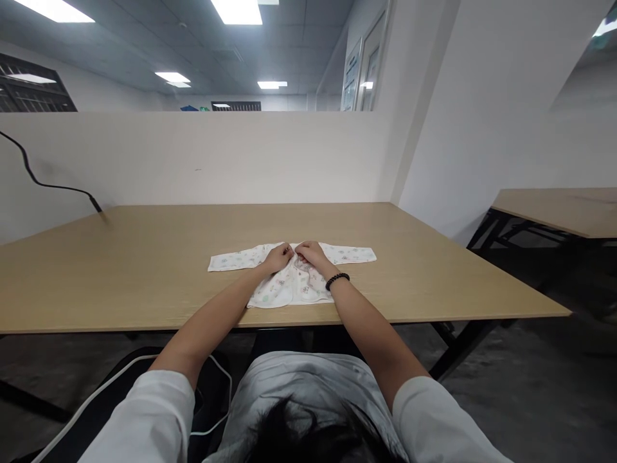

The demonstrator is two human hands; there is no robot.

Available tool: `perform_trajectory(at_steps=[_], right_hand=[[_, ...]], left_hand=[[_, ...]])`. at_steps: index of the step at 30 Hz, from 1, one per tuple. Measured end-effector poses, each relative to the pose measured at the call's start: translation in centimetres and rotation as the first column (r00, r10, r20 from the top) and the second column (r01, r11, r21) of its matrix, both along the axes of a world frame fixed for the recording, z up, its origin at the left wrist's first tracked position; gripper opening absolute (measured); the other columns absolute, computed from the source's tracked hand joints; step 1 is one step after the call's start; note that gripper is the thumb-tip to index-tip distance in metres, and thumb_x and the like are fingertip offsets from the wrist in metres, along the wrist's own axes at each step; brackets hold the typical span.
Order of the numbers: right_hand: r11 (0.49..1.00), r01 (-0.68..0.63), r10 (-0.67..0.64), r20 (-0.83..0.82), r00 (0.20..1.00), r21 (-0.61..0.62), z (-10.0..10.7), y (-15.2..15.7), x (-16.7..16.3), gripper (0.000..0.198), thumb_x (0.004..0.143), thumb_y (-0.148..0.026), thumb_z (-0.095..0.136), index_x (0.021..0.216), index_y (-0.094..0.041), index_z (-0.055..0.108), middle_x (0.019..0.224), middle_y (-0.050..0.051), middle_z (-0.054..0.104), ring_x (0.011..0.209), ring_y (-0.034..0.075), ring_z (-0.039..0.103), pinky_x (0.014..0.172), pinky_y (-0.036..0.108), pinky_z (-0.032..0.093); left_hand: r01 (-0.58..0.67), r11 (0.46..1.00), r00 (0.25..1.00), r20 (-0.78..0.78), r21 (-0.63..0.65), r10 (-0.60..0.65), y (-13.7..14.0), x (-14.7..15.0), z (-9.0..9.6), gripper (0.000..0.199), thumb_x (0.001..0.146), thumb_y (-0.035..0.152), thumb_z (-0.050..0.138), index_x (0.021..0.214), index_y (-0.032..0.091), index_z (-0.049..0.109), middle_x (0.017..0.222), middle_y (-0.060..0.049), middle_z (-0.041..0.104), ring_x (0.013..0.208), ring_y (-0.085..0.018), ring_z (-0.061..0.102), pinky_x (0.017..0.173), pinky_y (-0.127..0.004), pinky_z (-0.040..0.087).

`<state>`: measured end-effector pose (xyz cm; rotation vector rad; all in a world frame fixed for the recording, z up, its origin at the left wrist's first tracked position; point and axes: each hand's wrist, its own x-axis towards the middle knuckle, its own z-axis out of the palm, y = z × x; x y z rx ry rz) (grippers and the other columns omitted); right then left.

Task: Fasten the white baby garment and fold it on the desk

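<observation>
A small white long-sleeved baby shirt [272, 292] with a faint coloured print lies spread on the table [159, 235], close to its front edge. Its sleeves stretch out to the left and right. Near the neckline, my left hand [279, 257] is closed on the upper front of the shirt. Just beside it, my right hand [311, 254] pinches the opposite side of the front opening, with a dark beaded bracelet [337, 280] on that wrist. The fingertips of both hands nearly meet, and the exact bit of cloth between them is too small to make out.
A white partition [250, 157] rises along the table's far edge. At the left, a black cable [58, 186] hangs down to the tabletop. Another table [559, 209] stands at the right. A white cord [96, 395] runs over a dark seat at lower left.
</observation>
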<state>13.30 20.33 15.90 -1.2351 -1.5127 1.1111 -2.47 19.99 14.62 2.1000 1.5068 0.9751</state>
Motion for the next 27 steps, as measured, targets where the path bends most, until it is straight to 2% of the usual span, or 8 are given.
perform_trajectory(at_steps=[5,8,19,24,27], right_hand=[[0.999,-0.022,0.021,-0.055,0.998,-0.024,0.09,0.02,-0.22,0.008,0.071,-0.014,0.056,0.063,-0.017,0.057,0.055,-0.001,0.060,0.050,0.009,0.055,0.053,0.018,0.047],[0.999,-0.015,0.013,-0.068,0.998,-0.031,0.02,0.06,-0.29,0.007,0.069,-0.010,0.058,0.066,-0.017,0.058,0.057,0.000,0.062,0.052,0.009,0.058,0.057,0.019,0.050],[0.999,-0.045,0.046,-0.016,0.999,0.016,-0.22,0.24,0.21,0.006,0.065,-0.011,0.066,0.067,-0.016,0.062,0.049,-0.006,0.054,0.046,0.008,0.048,0.050,0.019,0.039],[0.994,-0.082,0.075,0.090,0.993,0.077,-0.12,-0.18,0.18,0.004,0.068,-0.014,0.067,0.071,-0.015,0.063,0.053,-0.004,0.057,0.050,0.009,0.051,0.050,0.020,0.037],[0.987,-0.063,0.032,0.203,0.979,0.145,0.07,-0.49,0.10,0.005,0.067,-0.012,0.067,0.070,-0.015,0.063,0.060,-0.002,0.062,0.057,0.010,0.054,0.054,0.020,0.038]], left_hand=[[-0.007,1.000,0.999,0.040,0.000,0.007,0.08,-0.10,-0.21,0.015,0.089,0.029,0.047,0.080,0.022,0.056,0.068,0.002,0.058,0.071,-0.018,0.055,0.067,-0.028,0.043],[0.005,1.000,0.999,0.044,0.012,-0.006,0.19,-0.22,-0.28,0.014,0.089,0.028,0.046,0.080,0.022,0.055,0.068,0.002,0.058,0.071,-0.017,0.054,0.067,-0.027,0.043],[0.052,0.998,0.998,0.023,0.019,-0.053,0.07,-0.51,-0.09,0.011,0.086,0.025,0.046,0.078,0.022,0.053,0.072,0.001,0.058,0.077,-0.018,0.055,0.073,-0.029,0.046],[0.064,0.998,0.998,0.011,0.019,-0.065,0.16,-0.66,-0.08,0.011,0.086,0.023,0.045,0.078,0.022,0.053,0.076,0.001,0.061,0.079,-0.018,0.056,0.075,-0.029,0.046],[0.033,0.999,0.999,0.008,-0.019,-0.033,0.22,-0.67,0.02,0.021,0.089,0.029,0.042,0.075,0.021,0.054,0.074,0.000,0.061,0.078,-0.019,0.056,0.073,-0.029,0.045]])
